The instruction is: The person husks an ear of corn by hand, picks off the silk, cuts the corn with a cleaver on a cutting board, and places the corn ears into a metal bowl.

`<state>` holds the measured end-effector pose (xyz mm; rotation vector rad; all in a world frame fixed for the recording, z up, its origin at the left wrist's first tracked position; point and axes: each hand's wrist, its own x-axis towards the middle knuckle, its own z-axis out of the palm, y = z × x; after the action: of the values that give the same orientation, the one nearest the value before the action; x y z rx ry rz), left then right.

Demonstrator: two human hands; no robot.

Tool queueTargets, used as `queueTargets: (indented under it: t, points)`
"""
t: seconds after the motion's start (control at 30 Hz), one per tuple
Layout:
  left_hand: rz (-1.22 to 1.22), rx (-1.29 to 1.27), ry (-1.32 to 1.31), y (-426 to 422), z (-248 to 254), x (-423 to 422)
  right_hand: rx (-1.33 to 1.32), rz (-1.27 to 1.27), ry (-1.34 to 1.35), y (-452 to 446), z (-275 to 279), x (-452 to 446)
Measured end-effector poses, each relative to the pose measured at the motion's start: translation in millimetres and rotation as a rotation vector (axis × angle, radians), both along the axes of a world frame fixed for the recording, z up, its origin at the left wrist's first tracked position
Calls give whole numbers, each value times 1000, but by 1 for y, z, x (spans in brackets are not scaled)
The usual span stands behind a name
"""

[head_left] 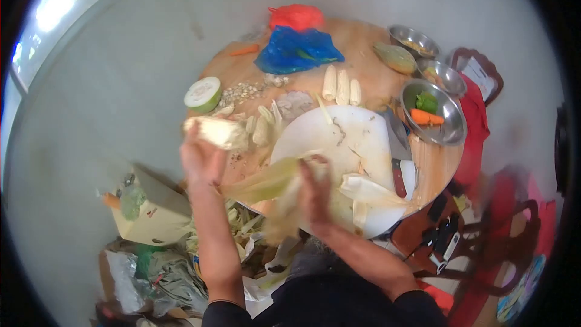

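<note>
We've a pale corn ear (221, 133) gripped in L hand (204, 162), over left side of table (442, 160); R hand (316, 195) is closed on corn husk (264, 183) over near-left of cutting bd (308, 136). 3 husked ears (342, 88) lie far ctr.

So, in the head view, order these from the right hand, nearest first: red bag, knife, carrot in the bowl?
From the right hand:
1. Knife: to its right.
2. Carrot: in the bowl, farther right.
3. Red bag: far ahead.
</note>
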<state>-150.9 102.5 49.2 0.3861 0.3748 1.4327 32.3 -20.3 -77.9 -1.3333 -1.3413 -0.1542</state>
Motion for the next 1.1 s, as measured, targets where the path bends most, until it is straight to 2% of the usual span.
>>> queueTargets:
  t: [0.03,0.07,0.1,0.13,0.17,0.23,0.27,0.33,0.37,0.4,0.47,0.53,0.6,0.67,0.8,1.0,1.1]
  points:
    - [43,35,12,-11,11,-9,10,92,78,5,-9,-29]
    - [83,65,26,-23,19,-19,-107,251,348,7,-5,-54]
    - [85,95,46,-27,23,-33,-235,407,935,12,12,-80]
    - [89,126,64,-31,26,-43,-255,404,961,25,10,-104]
    - [67,112,79,-39,28,-44,-226,501,1158,40,3,-129]
    - [3,202,26,-51,34,-45,-147,528,932,53,3,-161]
    - [-7,199,35,-56,33,-42,-142,518,943,57,-1,-166]
    - [-53,132,53,-66,28,-33,-173,557,437,65,-9,-173]
    - [-46,122,96,-65,19,-33,-355,613,389,73,-25,-175]
    - [-54,115,93,-65,11,-32,-362,604,389,66,-17,-159]
    - [-96,42,26,-66,-6,-29,-775,797,176,27,11,-91]
    - [-88,19,32,-63,-24,-26,-317,480,-66,-24,-4,-30]
    - [-75,-6,40,-62,-36,-20,-587,221,-159,-50,44,39]
    - [-86,-27,34,-63,-44,-13,-612,-193,-295,-71,40,87]
    - [-81,-31,-14,-57,-48,-1,-843,-276,-280,-95,33,104]
    - [-7,20,97,-63,-29,-14,-825,-110,-146,-74,-6,66]
    - [25,62,87,-72,-20,-23,-719,55,-258,-57,-18,40]
